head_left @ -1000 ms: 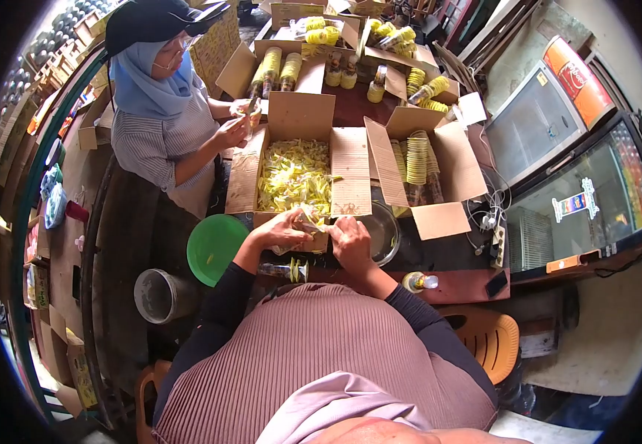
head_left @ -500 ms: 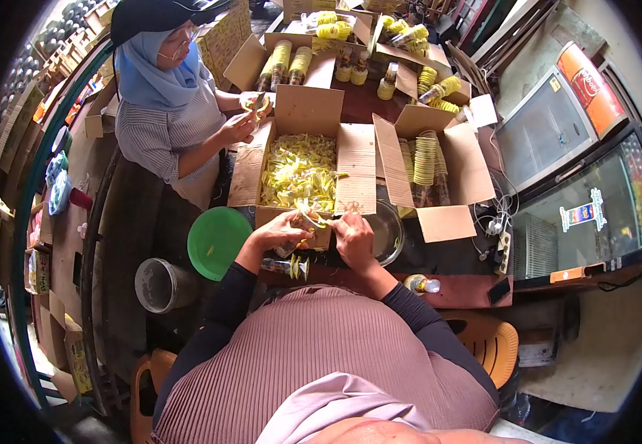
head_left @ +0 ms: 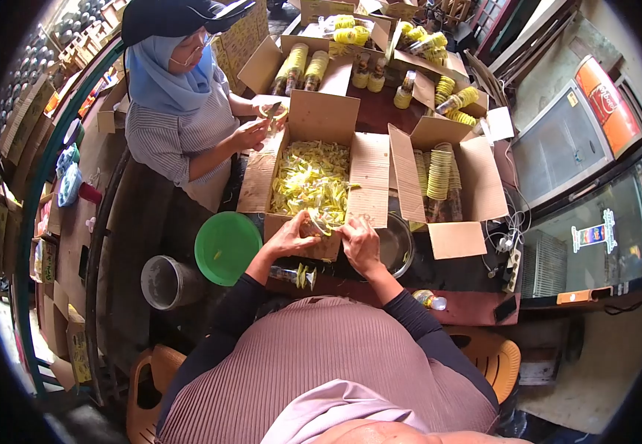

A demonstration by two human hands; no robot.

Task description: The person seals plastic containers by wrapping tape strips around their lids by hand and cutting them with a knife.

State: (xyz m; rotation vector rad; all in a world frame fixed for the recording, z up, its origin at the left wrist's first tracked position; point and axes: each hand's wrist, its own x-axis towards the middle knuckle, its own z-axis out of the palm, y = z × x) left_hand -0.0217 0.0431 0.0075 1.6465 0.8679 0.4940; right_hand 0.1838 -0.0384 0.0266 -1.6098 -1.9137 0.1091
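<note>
My left hand (head_left: 289, 237) is wrapped round a clear plastic cup with yellow pieces on it, at the near edge of an open cardboard box (head_left: 322, 112). That box holds a heap of small yellow-green packets (head_left: 310, 177). Just right of the cup, my right hand (head_left: 360, 241) has its fingers pinched together; what they hold is too small to make out. A clear container with yellow bits (head_left: 293, 277) lies on its side below my left hand. A metal bowl (head_left: 402, 250) stands beside my right hand.
A green basin (head_left: 226, 244) and a grey bucket (head_left: 164, 281) are at the left. Across the table a co-worker (head_left: 188, 118) handles a small item. Another box (head_left: 476, 166) holds stacked yellow-rimmed cups. A small bottle (head_left: 430, 300) lies near the front edge.
The whole view has shifted, so the table things appear further right and lower. Both my hands stay close together at the box's near edge, the left still round the cup.
</note>
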